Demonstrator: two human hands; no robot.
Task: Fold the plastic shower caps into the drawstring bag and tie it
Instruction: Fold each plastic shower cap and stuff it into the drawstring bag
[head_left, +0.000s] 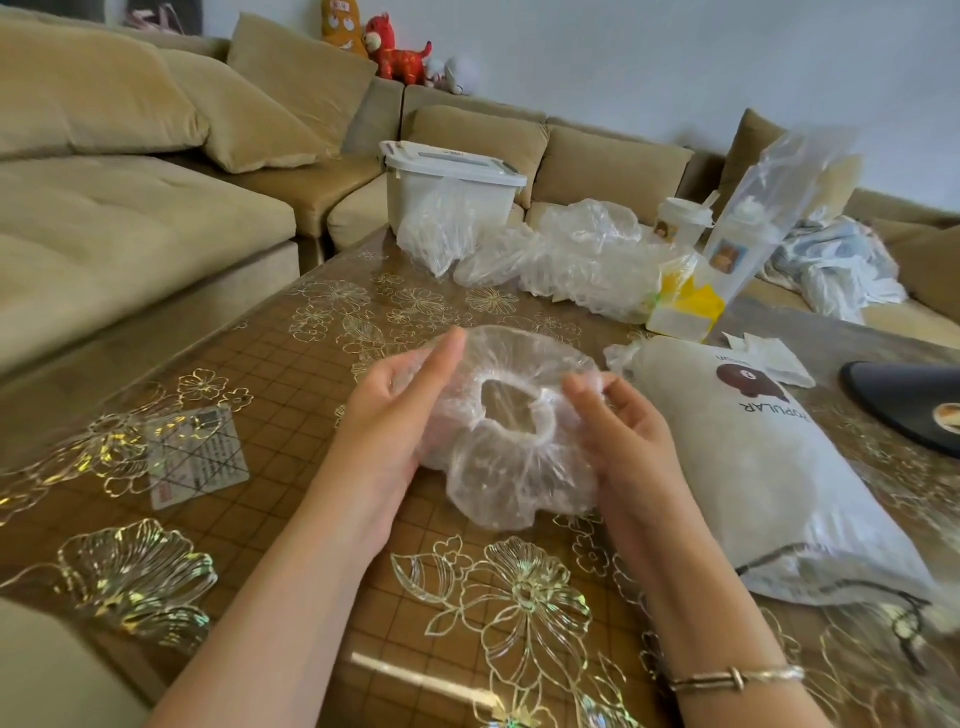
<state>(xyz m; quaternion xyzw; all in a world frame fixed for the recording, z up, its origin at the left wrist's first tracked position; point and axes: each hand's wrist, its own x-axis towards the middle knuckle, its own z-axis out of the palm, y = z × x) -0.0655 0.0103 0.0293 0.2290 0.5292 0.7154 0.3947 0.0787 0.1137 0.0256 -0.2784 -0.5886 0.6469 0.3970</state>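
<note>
Shower cap (511, 431), clear and crinkly, is held up over the middle of the surface (291, 395) by both hands. The left hand (395, 415) holds its left side, and its fingertips are hidden behind the plastic. The right hand (621, 436) pinches the right edge with curled fingers. Just to the right lies the white drawstring bag (769, 467), its near end blurry. More clear caps (582, 260) sit in a heap at the far side; I cannot count them.
</note>
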